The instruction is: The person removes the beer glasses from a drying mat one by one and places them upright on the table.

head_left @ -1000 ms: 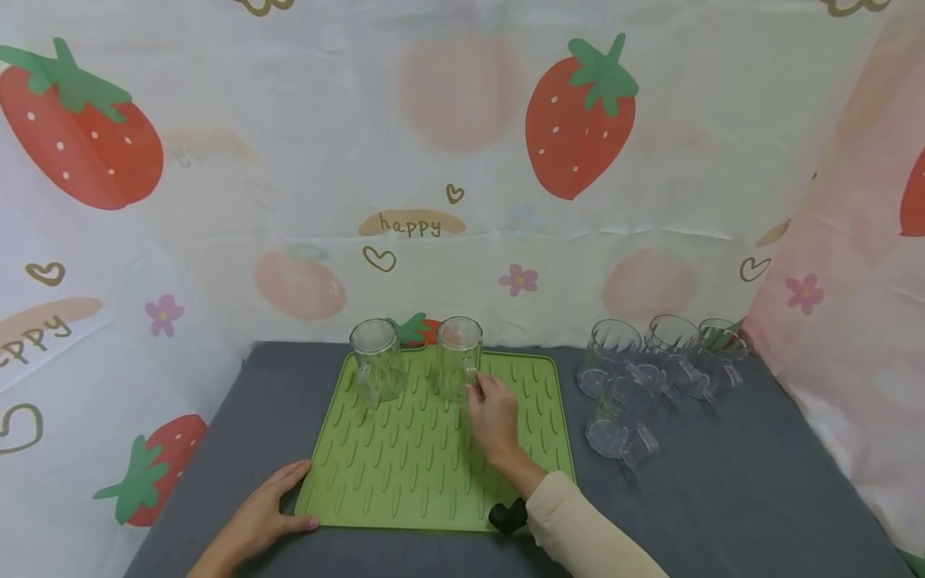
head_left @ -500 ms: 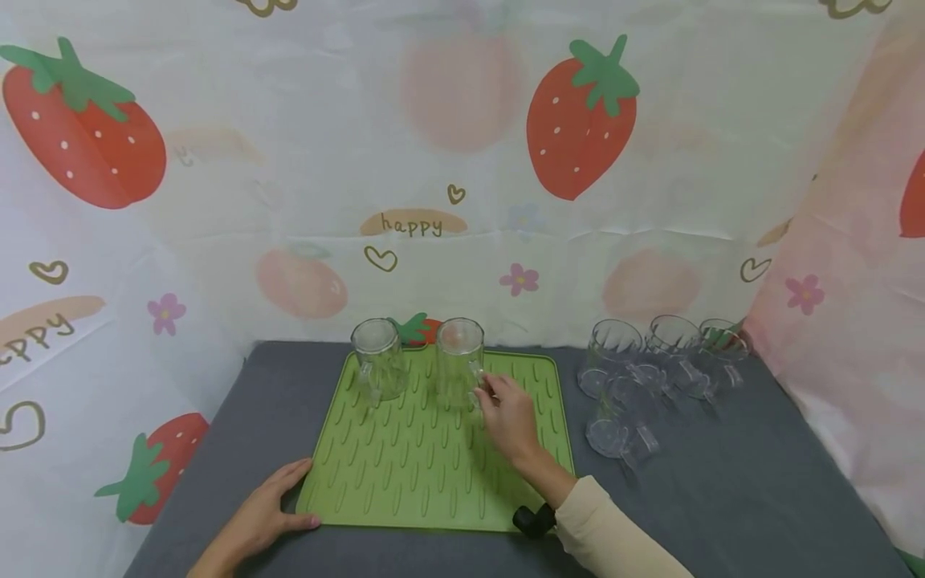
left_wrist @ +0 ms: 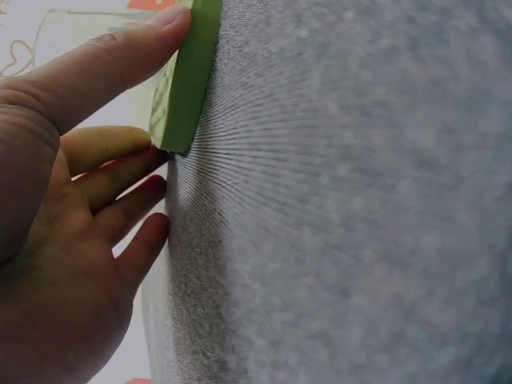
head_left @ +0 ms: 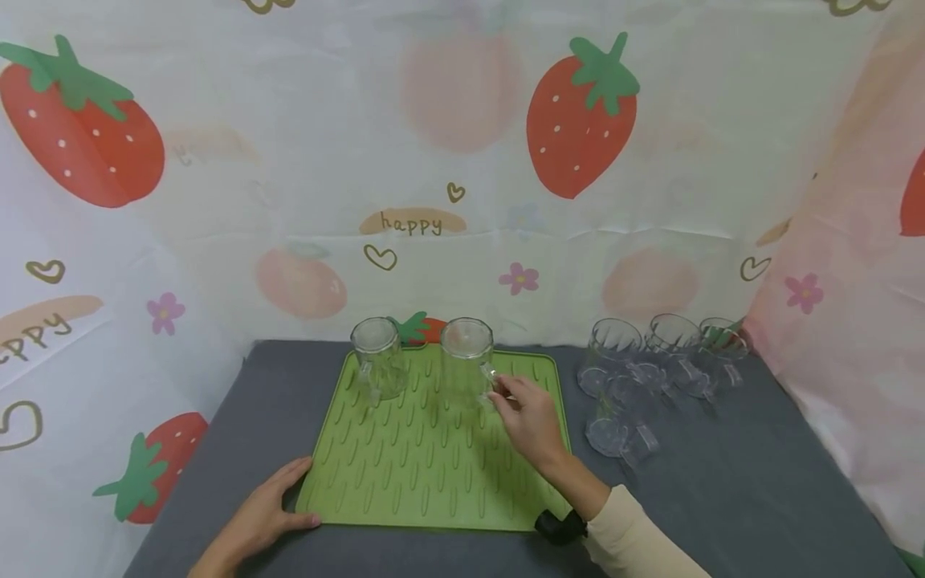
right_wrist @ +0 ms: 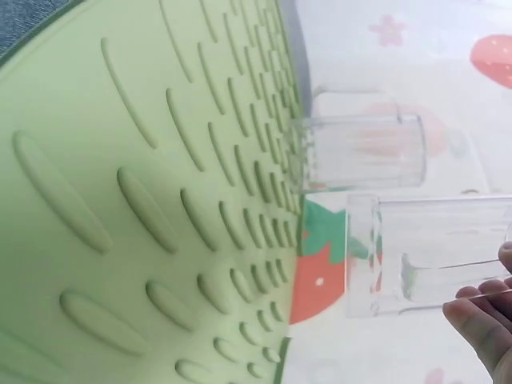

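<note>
My right hand [head_left: 533, 417] grips the handle of a clear glass mug [head_left: 465, 365] above the back of a green ribbed drying mat [head_left: 412, 482]. In the right wrist view, a gap shows between this mug [right_wrist: 384, 256] and the mat [right_wrist: 96, 216]. A second clear mug [head_left: 377, 365] stands on the mat at the back left, its handle toward me. My left hand [head_left: 262, 510] lies at the mat's front left corner. Its thumb touches the front edge and its straight fingers touch the left edge. The left wrist view shows the thumb [left_wrist: 120, 60] against the mat's edge.
Several clear mugs [head_left: 614, 341] stand close together at the back right of the grey tabletop [head_left: 744, 474], with one mug [head_left: 610, 433] nearer me. A strawberry-print cloth [head_left: 462, 160] hangs behind the table and along both sides.
My right hand and the gripped mug have moved right and toward me, and the mug looks larger in the head view. My left hand has stayed at the mat's corner.
</note>
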The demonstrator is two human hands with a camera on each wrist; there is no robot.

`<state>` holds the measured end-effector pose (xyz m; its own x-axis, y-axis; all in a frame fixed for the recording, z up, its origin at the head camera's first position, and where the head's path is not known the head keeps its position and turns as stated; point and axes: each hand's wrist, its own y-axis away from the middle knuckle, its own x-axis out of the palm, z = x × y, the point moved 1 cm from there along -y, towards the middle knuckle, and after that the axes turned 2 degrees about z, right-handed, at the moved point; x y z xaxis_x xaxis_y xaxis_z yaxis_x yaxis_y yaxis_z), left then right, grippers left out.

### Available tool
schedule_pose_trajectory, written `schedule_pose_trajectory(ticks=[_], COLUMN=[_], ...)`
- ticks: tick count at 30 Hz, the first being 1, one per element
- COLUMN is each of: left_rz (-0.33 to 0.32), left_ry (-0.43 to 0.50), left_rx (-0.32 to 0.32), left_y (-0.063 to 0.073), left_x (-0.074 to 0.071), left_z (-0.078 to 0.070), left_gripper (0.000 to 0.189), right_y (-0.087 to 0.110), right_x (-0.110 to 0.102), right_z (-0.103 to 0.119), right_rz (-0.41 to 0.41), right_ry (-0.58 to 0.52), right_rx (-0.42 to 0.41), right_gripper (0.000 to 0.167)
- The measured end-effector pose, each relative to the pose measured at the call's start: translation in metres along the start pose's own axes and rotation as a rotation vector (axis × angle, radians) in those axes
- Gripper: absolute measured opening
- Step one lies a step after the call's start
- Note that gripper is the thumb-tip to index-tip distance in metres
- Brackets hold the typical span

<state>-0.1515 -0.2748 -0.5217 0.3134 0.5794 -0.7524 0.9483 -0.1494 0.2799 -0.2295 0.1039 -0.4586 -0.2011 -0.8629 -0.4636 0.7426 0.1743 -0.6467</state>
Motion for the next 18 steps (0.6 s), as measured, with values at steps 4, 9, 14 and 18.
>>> schedule_pose_trajectory(ticks=[4,9,14,18], left_rz=[0.011,0.03,0.035,0.038], left_ry=[0.001,-0.004,-0.009,-0.007], left_rx=[-0.004,-0.019,-0.029,-0.034], left_y=[0.0,0.0,-0.001,-0.001], left_x=[-0.002,-0.003,-0.002,-0.003], left_z=[-0.001,-0.002,-0.002,-0.003], left_gripper=[0.101,0.103,0.104,0.103], right_y=[0.002,0.004,0.004,0.004], right_x=[-0.01,-0.023,-0.035,-0.046], right_z=[0.002,0.005,0.008,0.009], right_rz=[-0.008,-0.016,-0.011,-0.021], right_ry=[0.008,0.035,0.053,0.091], right_rx=[-0.057,-0.109,-0.145,-0.198], right_gripper=[0.019,0.021,0.024,0.026])
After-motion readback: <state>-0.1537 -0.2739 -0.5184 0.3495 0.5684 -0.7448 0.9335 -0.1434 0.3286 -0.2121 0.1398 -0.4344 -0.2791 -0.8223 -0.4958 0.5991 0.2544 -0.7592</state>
